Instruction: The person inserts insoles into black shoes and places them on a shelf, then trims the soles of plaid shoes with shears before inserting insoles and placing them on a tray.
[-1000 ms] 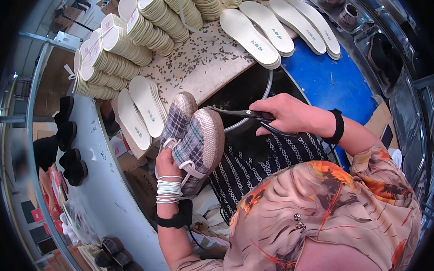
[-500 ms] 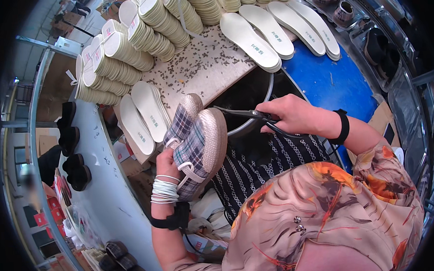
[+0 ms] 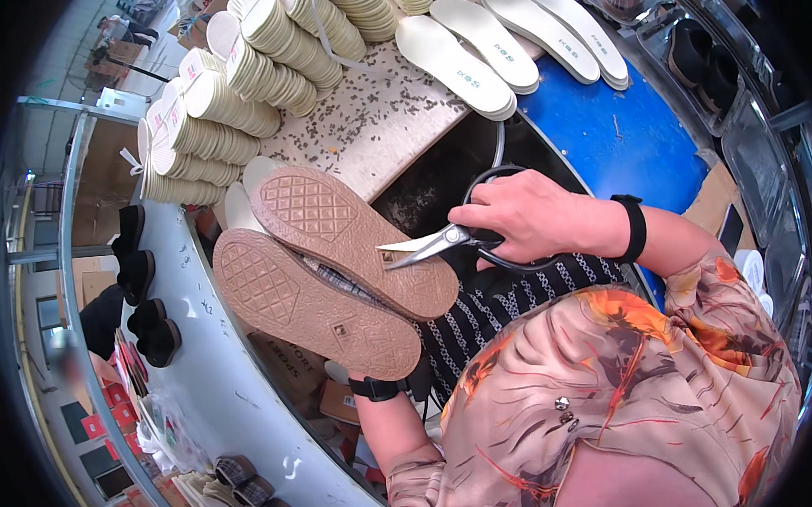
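Observation:
A pair of shoes is turned so that the brown, diamond-patterned soles face up, one shoe (image 3: 309, 208) lying above and beside the other shoe (image 3: 276, 291). A strip of plaid fabric shows between them. Beneath the shoes, my left hand (image 3: 358, 375) holds them up; its fingers are hidden behind the soles. My right hand (image 3: 527, 214) is closed round the black handles of a pair of scissors (image 3: 449, 239). The scissor blades are spread apart, their tips over the heel end of the upper sole; whether they touch it I cannot tell.
Stacks of cream insoles (image 3: 223, 107) stand along the back of the speckled tabletop (image 3: 373, 110). Loose white insoles (image 3: 457, 65) lie at its right, next to a blue surface (image 3: 613, 127). Dark shoes (image 3: 144, 283) rest on a white surface at left; clear trays (image 3: 701, 68) stand at right.
The shoes have turned over from showing their plaid uppers to showing their soles. The scissors have swung toward me and their blades have spread. My left hand has gone behind the shoes.

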`<move>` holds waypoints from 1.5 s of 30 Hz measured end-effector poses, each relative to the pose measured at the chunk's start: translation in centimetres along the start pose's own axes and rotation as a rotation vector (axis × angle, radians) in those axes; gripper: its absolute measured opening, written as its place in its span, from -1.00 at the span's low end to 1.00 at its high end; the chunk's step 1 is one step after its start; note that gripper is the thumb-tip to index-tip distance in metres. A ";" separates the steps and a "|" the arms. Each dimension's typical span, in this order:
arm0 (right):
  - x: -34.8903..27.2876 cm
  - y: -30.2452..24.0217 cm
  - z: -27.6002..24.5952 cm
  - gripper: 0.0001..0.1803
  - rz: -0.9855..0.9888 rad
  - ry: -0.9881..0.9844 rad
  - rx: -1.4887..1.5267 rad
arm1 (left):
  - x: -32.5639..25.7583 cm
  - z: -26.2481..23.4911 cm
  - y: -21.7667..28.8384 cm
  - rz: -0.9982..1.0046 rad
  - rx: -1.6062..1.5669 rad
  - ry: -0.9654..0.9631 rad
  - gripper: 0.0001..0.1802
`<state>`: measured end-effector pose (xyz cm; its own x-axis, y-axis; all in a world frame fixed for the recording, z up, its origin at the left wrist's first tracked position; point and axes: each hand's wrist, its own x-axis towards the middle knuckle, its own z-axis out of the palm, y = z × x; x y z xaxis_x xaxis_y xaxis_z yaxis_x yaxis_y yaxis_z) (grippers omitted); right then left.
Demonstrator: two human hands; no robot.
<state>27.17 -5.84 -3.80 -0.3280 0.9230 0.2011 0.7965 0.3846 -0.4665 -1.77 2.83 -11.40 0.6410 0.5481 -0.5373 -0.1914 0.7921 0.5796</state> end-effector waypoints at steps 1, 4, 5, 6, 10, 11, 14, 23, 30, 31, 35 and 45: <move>-0.1 0.2 0.1 -0.52 0.002 -0.006 0.001 | 0.6 0.2 0.1 0.000 -0.023 -0.011 -0.41; -0.2 0.5 0.3 -0.58 -0.019 -0.014 0.003 | -0.3 0.1 -1.2 0.009 -0.086 -0.038 -0.40; -0.2 0.3 0.3 -0.58 -0.026 -0.019 0.004 | 0.5 0.5 -1.2 0.017 -0.109 -0.047 -0.40; -0.2 0.1 0.3 -0.59 0.007 -0.080 -0.018 | 1.1 0.8 -1.2 0.027 -0.132 -0.055 -0.39; -0.9 1.8 1.3 -0.60 0.031 -0.121 0.153 | 0.6 1.0 -2.2 0.066 -0.218 -0.088 -0.38; -0.7 1.7 1.2 -0.60 0.025 -0.127 0.157 | 0.1 0.9 -2.6 0.074 -0.240 -0.094 -0.37; 0.1 0.0 -0.1 -0.58 -0.040 -0.069 0.181 | -0.9 0.6 -3.5 0.092 -0.308 -0.108 -0.36; 2.0 0.3 0.9 -0.62 -0.148 -0.084 0.086 | 2.1 1.8 -2.2 0.185 -0.457 -0.176 -0.33; -0.3 1.6 1.0 -0.57 -0.014 0.057 0.114 | 2.4 6.8 -0.1 0.120 -0.233 0.334 -0.13; -0.8 1.5 1.0 -0.56 0.049 0.121 0.276 | 3.5 3.7 -1.2 0.198 -0.396 0.220 -0.31; -4.5 3.2 1.4 -0.58 0.567 0.160 0.793 | 7.3 5.5 0.1 0.776 1.092 0.733 -0.73; -6.6 4.6 0.2 -0.60 0.731 0.242 0.634 | 1.7 10.9 -0.5 0.512 1.979 0.266 -0.30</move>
<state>32.86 -10.20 -7.45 0.3029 0.9355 -0.1821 0.3199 -0.2797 -0.9052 7.48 0.47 -5.94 0.6664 0.7392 -0.0973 0.7263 -0.6141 0.3089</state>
